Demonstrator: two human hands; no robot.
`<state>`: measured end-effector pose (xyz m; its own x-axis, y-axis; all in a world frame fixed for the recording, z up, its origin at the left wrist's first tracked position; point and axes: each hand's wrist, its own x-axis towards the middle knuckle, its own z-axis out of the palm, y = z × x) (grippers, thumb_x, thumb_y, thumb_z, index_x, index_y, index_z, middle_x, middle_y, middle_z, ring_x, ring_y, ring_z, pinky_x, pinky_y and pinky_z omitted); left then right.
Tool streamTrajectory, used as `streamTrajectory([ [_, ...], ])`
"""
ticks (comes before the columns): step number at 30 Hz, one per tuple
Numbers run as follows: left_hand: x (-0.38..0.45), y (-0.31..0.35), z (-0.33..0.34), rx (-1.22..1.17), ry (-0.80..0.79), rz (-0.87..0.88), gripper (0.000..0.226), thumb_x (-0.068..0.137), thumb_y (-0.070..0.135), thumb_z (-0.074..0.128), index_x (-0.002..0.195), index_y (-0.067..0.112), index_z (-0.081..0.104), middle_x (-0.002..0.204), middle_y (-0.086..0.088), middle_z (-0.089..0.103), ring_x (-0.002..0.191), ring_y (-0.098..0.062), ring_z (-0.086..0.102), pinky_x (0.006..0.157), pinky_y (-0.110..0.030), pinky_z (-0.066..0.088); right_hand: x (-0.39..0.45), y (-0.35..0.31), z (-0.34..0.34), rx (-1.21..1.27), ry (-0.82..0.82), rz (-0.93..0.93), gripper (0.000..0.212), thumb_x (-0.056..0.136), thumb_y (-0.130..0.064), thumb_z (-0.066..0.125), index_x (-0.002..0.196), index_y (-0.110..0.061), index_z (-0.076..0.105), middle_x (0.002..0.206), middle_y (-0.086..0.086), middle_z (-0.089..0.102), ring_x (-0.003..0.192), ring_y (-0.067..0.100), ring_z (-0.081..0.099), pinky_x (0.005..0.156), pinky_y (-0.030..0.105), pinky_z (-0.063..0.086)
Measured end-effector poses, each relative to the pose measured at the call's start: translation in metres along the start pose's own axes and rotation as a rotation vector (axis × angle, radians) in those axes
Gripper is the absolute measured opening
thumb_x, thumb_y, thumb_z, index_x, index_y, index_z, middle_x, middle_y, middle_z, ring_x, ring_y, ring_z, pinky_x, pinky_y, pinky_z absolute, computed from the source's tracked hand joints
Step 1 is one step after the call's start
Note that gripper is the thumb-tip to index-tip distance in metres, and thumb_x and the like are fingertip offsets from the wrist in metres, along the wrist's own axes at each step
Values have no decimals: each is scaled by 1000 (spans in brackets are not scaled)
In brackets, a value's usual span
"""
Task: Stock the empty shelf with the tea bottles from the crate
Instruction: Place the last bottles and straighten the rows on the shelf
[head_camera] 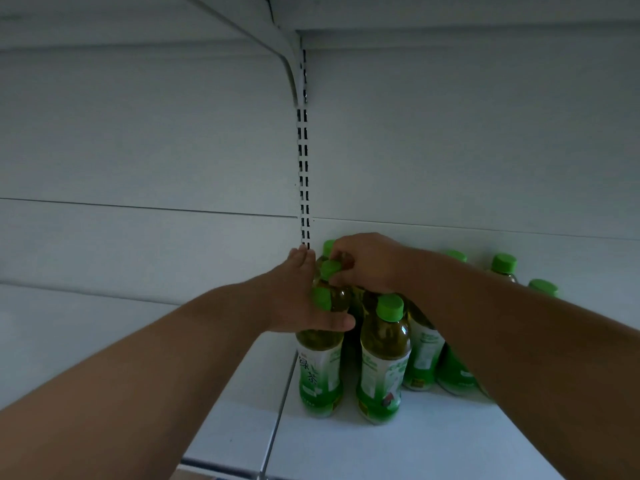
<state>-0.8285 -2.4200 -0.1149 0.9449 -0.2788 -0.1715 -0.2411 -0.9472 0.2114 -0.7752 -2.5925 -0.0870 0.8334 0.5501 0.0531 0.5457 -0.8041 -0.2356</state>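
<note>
Several green tea bottles with green caps and green-white labels stand on the white shelf (381,441), bunched near the slotted upright. My left hand (298,299) lies flat against the left side of the front-left bottle (320,368), thumb across its shoulder, fingers straight toward the back. My right hand (363,265) grips the cap of a bottle (330,270) in the second row, fingers curled over its top. Another bottle (382,362) stands in front, free of both hands. More bottles are partly hidden behind my right forearm.
More capped bottles (504,266) stand along the back wall to the right. A slotted upright (304,174) with a bracket carries the shelf above. The shelf section to the left of the seam (138,341) holds nothing. The crate is out of view.
</note>
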Motion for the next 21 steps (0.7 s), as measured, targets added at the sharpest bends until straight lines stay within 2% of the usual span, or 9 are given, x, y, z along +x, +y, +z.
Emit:
streamTrajectory([
  [2, 0, 2, 3, 8, 25, 23, 113, 58, 93, 40, 125, 34, -30, 163, -10, -23, 149, -25, -23, 108, -32, -6, 3, -1, 0, -17, -10, 0, 44, 87, -42, 74, 125, -21, 63, 117, 0, 62, 108, 20, 57, 85, 31, 44],
  [4, 0, 3, 3, -6, 57, 9, 111, 57, 94, 37, 124, 34, -29, 163, -9, -23, 149, -23, -23, 111, -33, -5, 6, -1, 0, -29, -12, -17, 42, 87, -40, 74, 122, -20, 65, 113, 0, 63, 106, 20, 57, 85, 32, 45],
  [7, 2, 8, 5, 4, 76, -39, 122, 52, 98, 29, 135, 31, -29, 164, -8, -21, 150, -21, -20, 119, -42, 0, 9, 1, 3, -20, 29, -33, 31, 87, -38, 75, 109, -19, 65, 97, -4, 58, 95, 17, 55, 75, 29, 38],
  [8, 2, 11, 7, 14, 75, -59, 132, 51, 99, 27, 148, 27, -24, 164, -9, -20, 150, -22, -19, 120, -43, 1, 10, 2, 5, -12, 44, -34, 28, 87, -38, 75, 105, -20, 65, 93, -5, 56, 92, 16, 54, 73, 29, 37],
  [10, 2, 16, 8, 32, 93, -105, 142, 51, 100, 29, 157, 17, -15, 165, -12, -18, 151, -24, -18, 122, -45, 3, 11, 1, 6, -4, 67, -40, 24, 86, -38, 75, 99, -22, 62, 86, -8, 52, 88, 16, 52, 71, 29, 36],
  [14, 1, 16, 8, 87, 115, -163, 150, 48, 101, 31, 155, 8, -16, 164, -15, -18, 152, -27, -15, 120, -45, 4, 13, 0, 6, -25, 85, -60, 24, 85, -39, 76, 94, -23, 60, 86, -8, 53, 86, 15, 52, 70, 28, 36],
  [19, 2, 14, 11, 94, 118, -148, 145, 52, 101, 36, 158, 14, -11, 166, -14, -14, 152, -27, -14, 120, -46, 5, 15, -2, 4, 9, 129, -71, 26, 84, -37, 77, 99, -18, 66, 94, -3, 62, 89, 16, 57, 73, 30, 44],
  [21, 4, 14, 11, 94, 118, -146, 142, 55, 100, 38, 159, 16, -9, 166, -13, -14, 152, -27, -15, 120, -46, 4, 15, -3, 7, 5, 134, -75, 24, 85, -35, 77, 97, -18, 65, 90, -4, 61, 86, 16, 56, 68, 28, 41],
])
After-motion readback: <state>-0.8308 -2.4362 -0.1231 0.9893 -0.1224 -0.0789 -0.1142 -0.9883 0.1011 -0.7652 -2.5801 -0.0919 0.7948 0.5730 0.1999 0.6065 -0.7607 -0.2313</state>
